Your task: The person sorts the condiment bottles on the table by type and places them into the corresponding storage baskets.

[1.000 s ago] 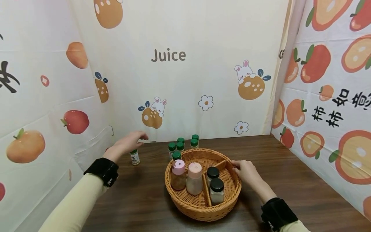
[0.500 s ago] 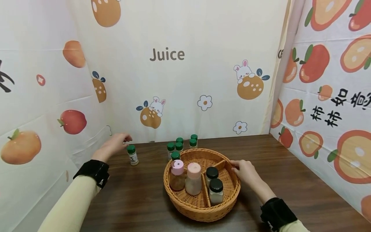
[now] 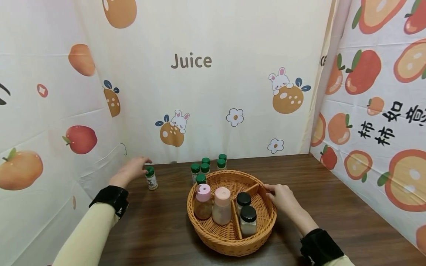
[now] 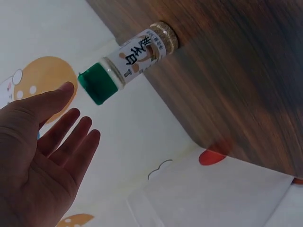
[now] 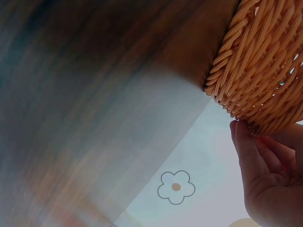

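My left hand (image 3: 132, 170) is beside the green cap of a small spice bottle (image 3: 152, 181), at the left back of the table. In the left wrist view, the thumb and loosely extended fingers of that hand stand just apart from the cap of the labelled bottle (image 4: 137, 56). A round wicker basket (image 3: 226, 248) has its right rim pinched by my right hand (image 3: 285, 201). Within the basket are a pink-capped brown shaker (image 3: 203, 207), a peach-capped shaker (image 3: 222, 210) and two black-capped jars (image 3: 248, 223). In the right wrist view, fingertips touch the woven rim (image 5: 246, 113).
Several green-capped bottles (image 3: 205, 168) stand behind the basket's back left rim. Dark wooden tabletop (image 3: 159, 229) surrounds the basket. Printed cloth walls (image 3: 239, 74) border the back and both sides.
My left hand has moved left from above the lone spice bottle, then slightly back toward its cap. The right hand keeps its hold on the basket rim. The head view has shifted a little.
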Demonstrator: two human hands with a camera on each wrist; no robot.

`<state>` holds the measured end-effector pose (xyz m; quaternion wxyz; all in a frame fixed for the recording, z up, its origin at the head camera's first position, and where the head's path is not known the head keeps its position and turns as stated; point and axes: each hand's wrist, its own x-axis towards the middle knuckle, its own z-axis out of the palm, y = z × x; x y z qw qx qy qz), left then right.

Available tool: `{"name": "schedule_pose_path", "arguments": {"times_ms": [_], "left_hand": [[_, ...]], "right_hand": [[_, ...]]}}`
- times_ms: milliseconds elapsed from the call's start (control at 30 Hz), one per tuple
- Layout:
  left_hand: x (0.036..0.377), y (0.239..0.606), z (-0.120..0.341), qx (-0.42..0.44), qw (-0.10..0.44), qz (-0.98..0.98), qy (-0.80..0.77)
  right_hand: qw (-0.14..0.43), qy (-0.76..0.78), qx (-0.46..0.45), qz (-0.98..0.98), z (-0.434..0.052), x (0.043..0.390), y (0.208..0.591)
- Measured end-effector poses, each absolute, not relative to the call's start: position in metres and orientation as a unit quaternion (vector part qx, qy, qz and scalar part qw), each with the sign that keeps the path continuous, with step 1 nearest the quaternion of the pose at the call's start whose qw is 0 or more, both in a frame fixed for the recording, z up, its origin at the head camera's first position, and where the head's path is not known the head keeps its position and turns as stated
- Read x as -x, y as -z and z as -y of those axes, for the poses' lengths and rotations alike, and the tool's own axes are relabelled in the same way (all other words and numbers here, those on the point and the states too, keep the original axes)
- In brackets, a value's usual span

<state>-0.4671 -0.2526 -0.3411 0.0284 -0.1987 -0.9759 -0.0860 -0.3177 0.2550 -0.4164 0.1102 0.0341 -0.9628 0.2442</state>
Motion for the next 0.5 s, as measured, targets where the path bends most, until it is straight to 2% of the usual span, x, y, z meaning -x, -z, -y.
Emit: {"name": "schedule_pose_path", "arguments": {"times_ms": [500], "left_hand": [[0.469, 0.363, 0.242, 0.169, -0.004, 0.981, 0.099]], "right_hand": [[0.119, -0.255, -0.03, 0.959, -0.253, 0.314, 0.417]]}}
